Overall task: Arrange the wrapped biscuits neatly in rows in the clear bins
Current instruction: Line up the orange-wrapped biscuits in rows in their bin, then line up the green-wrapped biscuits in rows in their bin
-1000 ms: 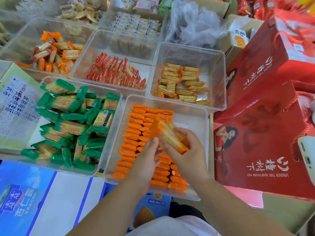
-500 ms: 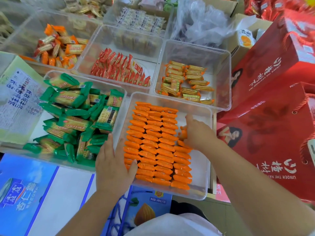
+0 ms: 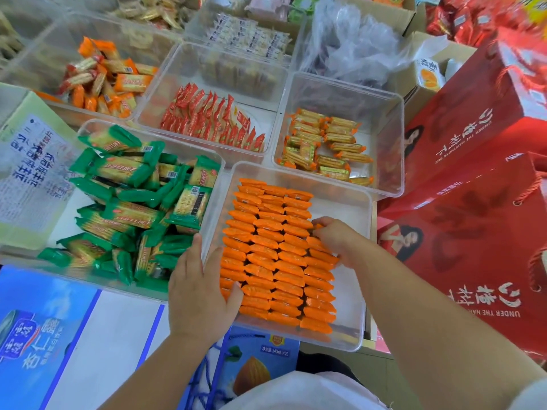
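Note:
Orange wrapped biscuits point(image 3: 266, 241) lie in three long rows inside the near clear bin point(image 3: 356, 294), with a shorter fourth row on their right. My left hand point(image 3: 198, 291) rests flat over the bin's left wall, fingers straight, thumb inside against the left row. My right hand point(image 3: 337, 241) sits at the head of the fourth row, its fingers curled round a few orange biscuits there. The right side of the bin floor is bare.
A bin of loose green-wrapped biscuits point(image 3: 133, 202) stands to the left. Behind are bins of red packets point(image 3: 213, 119) and yellow-orange packets point(image 3: 325, 143). Red gift boxes point(image 3: 473, 202) crowd the right side. A blue carton point(image 3: 44, 335) lies at the near left.
A second ago both hands held a handful of orange biscuits above the bin. The right hand has since set them down as a fourth row; the left hand moved to the bin's left wall.

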`<state>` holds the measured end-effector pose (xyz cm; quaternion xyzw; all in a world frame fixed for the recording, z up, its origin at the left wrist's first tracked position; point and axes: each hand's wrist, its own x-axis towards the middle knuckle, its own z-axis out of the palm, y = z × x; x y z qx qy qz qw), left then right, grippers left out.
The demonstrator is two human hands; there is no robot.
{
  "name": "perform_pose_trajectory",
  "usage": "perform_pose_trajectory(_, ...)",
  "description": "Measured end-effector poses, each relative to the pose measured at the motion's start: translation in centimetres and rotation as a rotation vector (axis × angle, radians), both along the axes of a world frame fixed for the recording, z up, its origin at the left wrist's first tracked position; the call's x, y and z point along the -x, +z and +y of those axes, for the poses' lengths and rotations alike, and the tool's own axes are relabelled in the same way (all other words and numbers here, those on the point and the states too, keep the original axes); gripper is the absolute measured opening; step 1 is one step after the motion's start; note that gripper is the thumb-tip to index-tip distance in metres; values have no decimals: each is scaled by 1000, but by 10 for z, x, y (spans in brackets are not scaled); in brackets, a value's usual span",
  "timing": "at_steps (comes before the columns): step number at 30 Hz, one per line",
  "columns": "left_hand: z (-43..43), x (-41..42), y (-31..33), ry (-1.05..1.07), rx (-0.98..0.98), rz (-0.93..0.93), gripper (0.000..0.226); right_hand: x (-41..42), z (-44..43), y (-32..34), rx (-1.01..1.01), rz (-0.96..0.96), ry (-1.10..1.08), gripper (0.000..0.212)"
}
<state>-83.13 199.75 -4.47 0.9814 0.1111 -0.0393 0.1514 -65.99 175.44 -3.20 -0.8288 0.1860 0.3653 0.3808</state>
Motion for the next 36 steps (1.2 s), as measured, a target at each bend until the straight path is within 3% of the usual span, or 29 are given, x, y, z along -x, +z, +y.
perform_pose_trajectory(3,0,0,-1,1,2,-4,72,9,-2,-17,137,-170,-38,48)
perform_pose_trajectory(6,1,0,-2,4,1,-15,71,23,-2,-31,296,-433,44,43)
perform_pose_trajectory(8,1,1,-3,0,-5,-27,70,28,-1,-36,305,-496,98,37)
perform_pose_trajectory(15,1,1,-6,-2,-9,-59,68,9,-2,-32,193,-388,157,44)
perform_pose_trajectory(22,2,1,-8,-1,-8,-70,68,29,4,-43,410,-583,219,42)
perform_pose_trajectory(26,3,2,-4,-10,13,-58,66,41,11,-36,442,-578,172,44)
perform_pose_trajectory(29,6,2,5,-25,120,-32,70,67,17,-16,424,-611,153,47)
perform_pose_trajectory(33,32,10,20,-80,415,-34,75,133,41,12,371,-612,211,54)
perform_pose_trajectory(36,74,28,30,-115,317,-87,65,180,64,20,343,-497,347,57)
